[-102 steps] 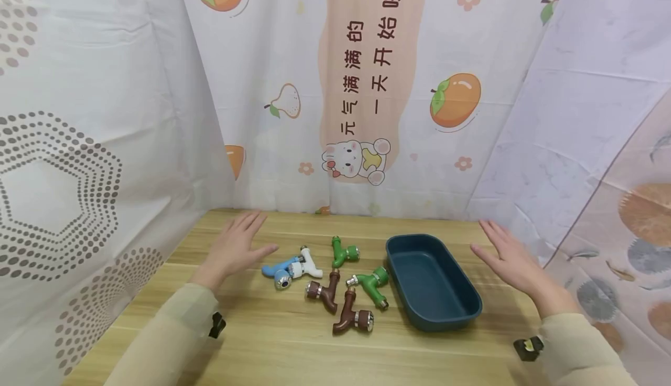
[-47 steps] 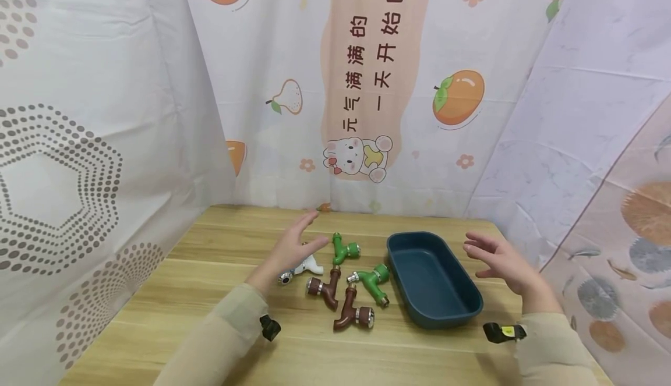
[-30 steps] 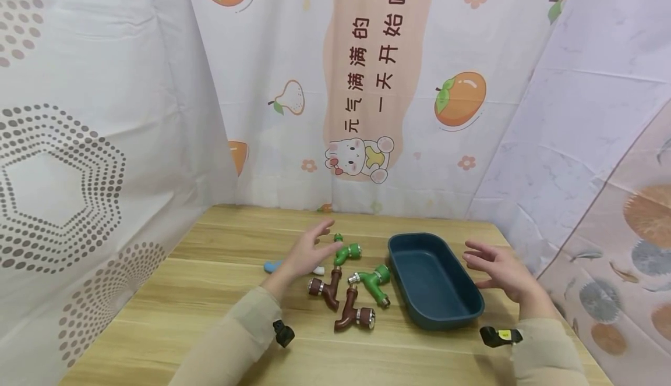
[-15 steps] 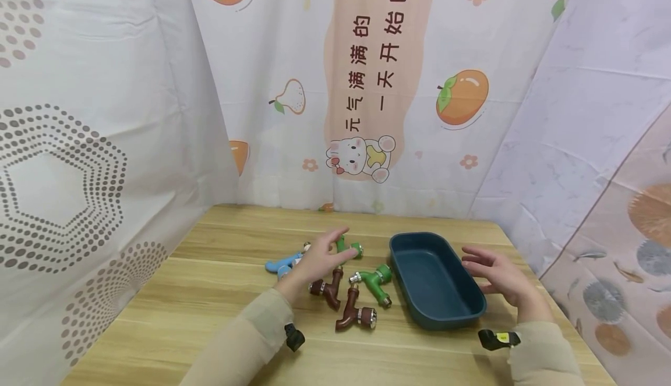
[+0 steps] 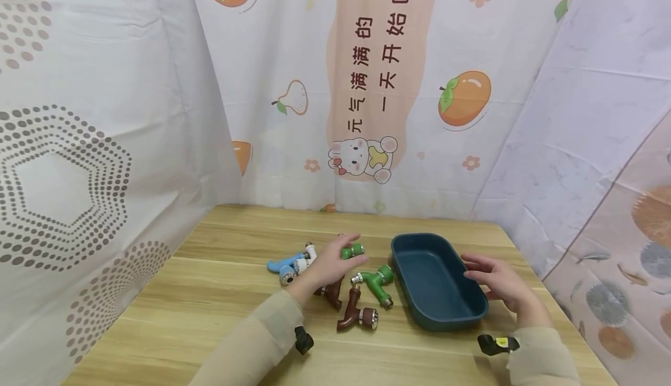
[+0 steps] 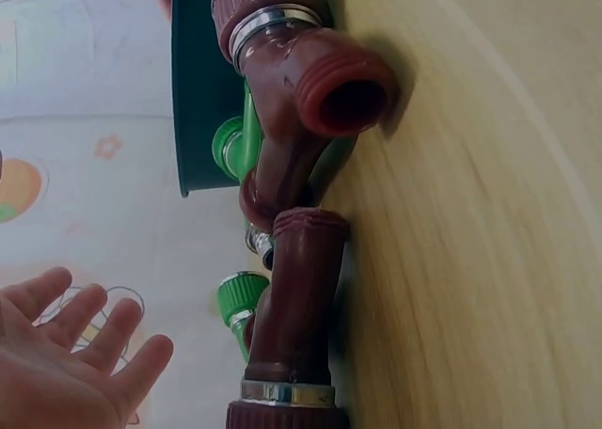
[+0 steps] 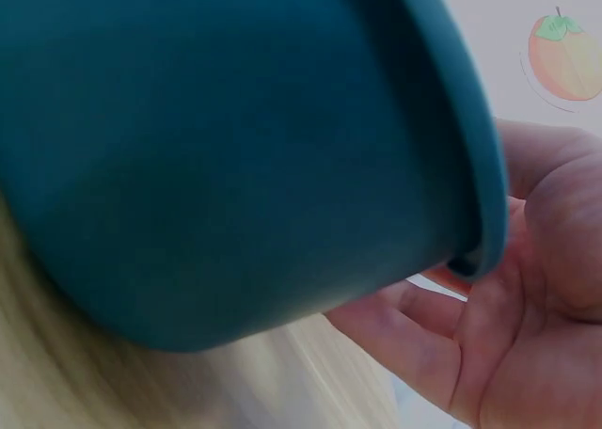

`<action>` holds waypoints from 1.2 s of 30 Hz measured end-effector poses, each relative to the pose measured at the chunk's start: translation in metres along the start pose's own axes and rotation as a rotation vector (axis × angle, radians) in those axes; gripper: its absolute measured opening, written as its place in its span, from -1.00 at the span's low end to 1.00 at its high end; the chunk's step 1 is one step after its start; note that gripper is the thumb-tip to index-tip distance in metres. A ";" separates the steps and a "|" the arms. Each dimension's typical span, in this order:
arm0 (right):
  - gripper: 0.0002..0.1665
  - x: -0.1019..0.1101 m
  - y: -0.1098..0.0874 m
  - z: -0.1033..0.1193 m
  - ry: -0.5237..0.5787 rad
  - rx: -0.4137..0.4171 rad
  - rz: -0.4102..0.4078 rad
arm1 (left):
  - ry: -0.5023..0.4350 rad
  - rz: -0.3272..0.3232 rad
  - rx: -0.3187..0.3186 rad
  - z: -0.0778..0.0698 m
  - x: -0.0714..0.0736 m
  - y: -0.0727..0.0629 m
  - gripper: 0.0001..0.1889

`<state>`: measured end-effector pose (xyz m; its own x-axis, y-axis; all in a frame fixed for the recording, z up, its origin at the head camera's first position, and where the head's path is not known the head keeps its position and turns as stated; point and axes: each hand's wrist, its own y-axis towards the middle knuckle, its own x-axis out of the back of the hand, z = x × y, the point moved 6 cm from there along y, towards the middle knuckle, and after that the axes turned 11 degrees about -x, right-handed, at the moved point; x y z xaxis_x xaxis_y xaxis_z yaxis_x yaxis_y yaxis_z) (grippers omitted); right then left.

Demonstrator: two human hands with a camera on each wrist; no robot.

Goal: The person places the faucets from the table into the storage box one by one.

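In the head view my left hand (image 5: 332, 261) hovers over a group of plastic taps, fingers extended and holding nothing. It partly hides the far green tap (image 5: 353, 251) and a brown tap (image 5: 332, 296). The left wrist view shows its spread fingers (image 6: 103, 344) apart from the brown taps. My right hand (image 5: 495, 281) is at the right rim of a dark teal basin (image 5: 419, 314), fingers loosely bent. In the right wrist view that hand (image 7: 527, 325) lies around the basin's rim (image 7: 484, 166), partly hidden behind it; firm contact cannot be told.
Another brown tap (image 5: 352, 313) and a second green tap (image 5: 374, 281) lie between the left hand and the basin. A blue tap (image 5: 285, 264) and a white tap (image 5: 311, 252) lie at the left. Patterned curtains (image 5: 293, 170) surround the wooden table (image 5: 220, 269).
My left hand has moved rightward from the table's left side to above the taps. The right hand has come in leftward to the basin's rim. Taps and basin have not visibly moved.
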<state>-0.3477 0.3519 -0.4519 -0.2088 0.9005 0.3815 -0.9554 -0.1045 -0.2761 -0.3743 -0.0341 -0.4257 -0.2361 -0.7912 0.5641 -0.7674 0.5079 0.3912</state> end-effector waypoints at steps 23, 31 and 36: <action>-0.27 -0.005 0.002 -0.004 0.029 0.020 0.025 | 0.051 0.050 0.043 0.000 -0.016 0.004 -0.25; -0.26 -0.005 0.001 -0.003 0.025 0.023 0.026 | 0.054 0.050 0.032 0.002 -0.011 0.005 -0.28; -0.26 -0.005 0.002 -0.004 0.020 0.027 0.032 | 0.050 0.039 0.023 0.001 -0.003 0.007 -0.26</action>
<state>-0.3478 0.3485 -0.4584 -0.2350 0.9049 0.3550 -0.9538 -0.1444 -0.2634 -0.3792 -0.0285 -0.4257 -0.2368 -0.7525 0.6146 -0.7719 0.5299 0.3513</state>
